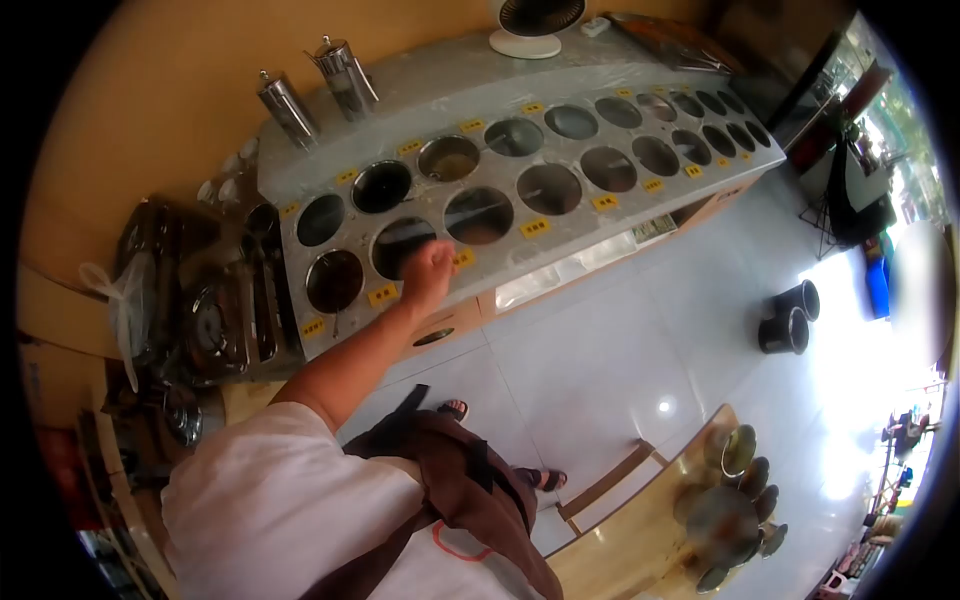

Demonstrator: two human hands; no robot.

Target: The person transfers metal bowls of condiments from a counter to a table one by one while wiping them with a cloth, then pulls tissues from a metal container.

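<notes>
One of my hands, apparently the left, (430, 272) reaches over the front edge of a grey counter (480, 277) with two rows of round metal wells. Its fingers are curled together beside a dark well (403, 247) and a yellow label (463, 258); whether they hold anything is too small to tell. To the left is a well with dark contents (335, 281), and to the right a well with a pale handle across it (479, 215). My other hand does not show.
Two metal pitchers (345, 80) and a white fan (526, 44) stand behind the wells. Dark equipment (210, 325) is at the left. A wooden table (620, 545) holds several bowls at the lower right. Black buckets (784, 331) stand on the floor.
</notes>
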